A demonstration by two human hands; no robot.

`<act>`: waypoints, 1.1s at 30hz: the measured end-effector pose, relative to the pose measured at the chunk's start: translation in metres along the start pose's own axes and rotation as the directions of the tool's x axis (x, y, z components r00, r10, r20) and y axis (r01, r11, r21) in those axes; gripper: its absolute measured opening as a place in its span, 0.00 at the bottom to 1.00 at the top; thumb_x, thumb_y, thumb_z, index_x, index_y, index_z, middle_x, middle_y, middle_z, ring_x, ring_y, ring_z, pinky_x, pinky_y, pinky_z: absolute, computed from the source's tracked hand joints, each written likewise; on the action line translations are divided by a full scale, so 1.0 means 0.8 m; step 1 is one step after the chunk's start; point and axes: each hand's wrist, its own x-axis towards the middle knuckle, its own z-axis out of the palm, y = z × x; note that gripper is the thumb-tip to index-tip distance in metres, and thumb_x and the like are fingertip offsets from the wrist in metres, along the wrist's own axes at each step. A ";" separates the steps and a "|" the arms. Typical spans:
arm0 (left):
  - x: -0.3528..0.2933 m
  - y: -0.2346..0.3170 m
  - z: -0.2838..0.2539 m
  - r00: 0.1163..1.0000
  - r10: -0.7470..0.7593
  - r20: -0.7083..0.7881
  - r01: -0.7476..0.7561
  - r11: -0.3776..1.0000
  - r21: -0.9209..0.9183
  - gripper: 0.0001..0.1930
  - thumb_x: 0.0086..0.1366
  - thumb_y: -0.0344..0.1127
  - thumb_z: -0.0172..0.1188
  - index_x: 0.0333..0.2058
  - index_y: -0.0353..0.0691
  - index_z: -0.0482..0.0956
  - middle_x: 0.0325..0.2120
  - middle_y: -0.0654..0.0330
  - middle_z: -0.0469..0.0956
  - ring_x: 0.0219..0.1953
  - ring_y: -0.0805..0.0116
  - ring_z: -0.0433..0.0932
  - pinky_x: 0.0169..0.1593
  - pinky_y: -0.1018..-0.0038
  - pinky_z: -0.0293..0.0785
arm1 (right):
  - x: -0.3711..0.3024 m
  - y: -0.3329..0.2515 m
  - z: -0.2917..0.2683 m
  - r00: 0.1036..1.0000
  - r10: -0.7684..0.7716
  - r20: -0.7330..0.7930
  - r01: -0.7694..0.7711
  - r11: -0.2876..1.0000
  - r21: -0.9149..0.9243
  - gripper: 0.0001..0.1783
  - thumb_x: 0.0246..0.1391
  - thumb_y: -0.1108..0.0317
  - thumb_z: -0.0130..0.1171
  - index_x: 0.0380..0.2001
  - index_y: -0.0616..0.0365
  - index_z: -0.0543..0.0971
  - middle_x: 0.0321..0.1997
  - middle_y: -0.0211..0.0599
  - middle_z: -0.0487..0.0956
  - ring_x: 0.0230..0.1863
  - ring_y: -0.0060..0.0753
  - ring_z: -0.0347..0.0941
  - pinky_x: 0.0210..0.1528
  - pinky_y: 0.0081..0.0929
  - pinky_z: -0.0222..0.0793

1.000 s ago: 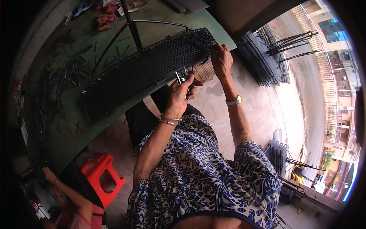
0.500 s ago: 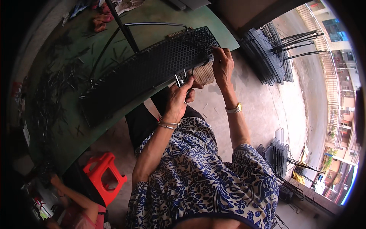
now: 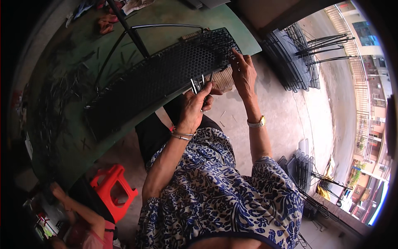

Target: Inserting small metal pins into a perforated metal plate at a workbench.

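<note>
Okay, leftmost: loose dark slivers (image 3: pixel 54 103) scattered on the green table (image 3: pixel 207 17), well left of both hands. Below them, a co-worker's hand (image 3: pixel 58 191) at the table's lower end, blurry. Crumpled cloths (image 3: pixel 107 25) lie farther out than the hands, up and to the left. Red stool (image 3: pixel 115 186) stands lower left of the left hand, on the floor. Black rod frame (image 3: pixel 138 42) is beyond the left hand, upper left, at the panel's far edge. Black mesh panel (image 3: pixel 174 62) lies slanted on the table, just beyond the left hand, its right end by the right fingertips. Left hand (image 3: pixel 195 104) is closed around several thin shiny strips (image 3: pixel 198 86), ends poking up past the thumb near the panel's near edge; bangles on that wrist. Ribbed tan block (image 3: pixel 222 79) sits between the hands, partly under the panel. Right hand (image 3: pixel 244 72) has bent fingers at the panel's right end; can't tell whether it's gripping anything. Watch on that wrist. Stacked dark mesh racks (image 3: pixel 286 62) are right of the right hand, apart.
</note>
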 end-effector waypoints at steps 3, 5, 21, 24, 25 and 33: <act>0.000 0.003 0.002 1.000 0.018 -0.010 -0.018 1.000 0.012 0.10 0.65 0.39 0.58 0.35 0.38 0.78 0.27 0.60 0.80 0.17 0.83 0.64 0.18 0.85 0.53 | -0.001 -0.011 -0.013 0.989 0.144 0.030 -0.146 0.985 0.092 0.12 0.57 0.65 0.58 0.43 0.55 0.80 0.32 0.36 0.75 0.33 0.30 0.75 0.36 0.28 0.69; 0.001 0.003 0.002 0.998 0.021 -0.059 -0.021 1.000 0.015 0.08 0.63 0.40 0.61 0.32 0.42 0.77 0.26 0.60 0.81 0.18 0.83 0.67 0.17 0.86 0.53 | -0.001 -0.019 -0.027 0.929 0.073 0.363 -0.227 0.888 0.400 0.13 0.56 0.60 0.59 0.38 0.58 0.81 0.32 0.41 0.75 0.32 0.38 0.74 0.34 0.33 0.68; -0.009 0.017 -0.002 0.994 -0.021 0.107 0.015 0.998 0.059 0.08 0.63 0.41 0.61 0.33 0.43 0.77 0.26 0.66 0.78 0.22 0.81 0.70 0.18 0.86 0.54 | 0.007 -0.059 -0.053 0.692 -0.008 0.722 -0.437 0.791 0.428 0.11 0.55 0.62 0.60 0.32 0.59 0.78 0.30 0.27 0.77 0.37 0.18 0.71 0.39 0.19 0.66; -0.004 0.015 -0.009 1.000 -0.007 0.003 0.007 1.000 0.006 0.14 0.64 0.45 0.59 0.29 0.40 0.78 0.26 0.60 0.81 0.19 0.82 0.68 0.18 0.85 0.55 | 0.010 -0.054 -0.045 0.769 -0.062 0.636 -0.427 0.691 0.583 0.10 0.56 0.62 0.58 0.34 0.59 0.79 0.31 0.27 0.78 0.36 0.18 0.72 0.39 0.19 0.67; -0.003 0.016 -0.012 1.000 0.019 -0.015 -0.019 1.000 -0.015 0.14 0.64 0.45 0.58 0.30 0.39 0.78 0.26 0.60 0.81 0.20 0.80 0.71 0.19 0.84 0.58 | 0.011 -0.054 -0.044 0.842 -0.128 0.523 -0.327 0.651 0.686 0.10 0.57 0.63 0.57 0.35 0.59 0.79 0.31 0.27 0.78 0.36 0.18 0.73 0.39 0.19 0.67; -0.002 0.041 -0.013 0.997 0.065 -0.036 -0.069 0.991 -0.117 0.14 0.66 0.41 0.56 0.41 0.36 0.79 0.34 0.60 0.80 0.36 0.70 0.79 0.40 0.75 0.76 | -0.020 -0.099 -0.026 0.912 -0.406 0.063 0.361 0.865 0.348 0.14 0.44 0.80 0.62 0.38 0.58 0.80 0.38 0.35 0.78 0.39 0.33 0.75 0.39 0.26 0.71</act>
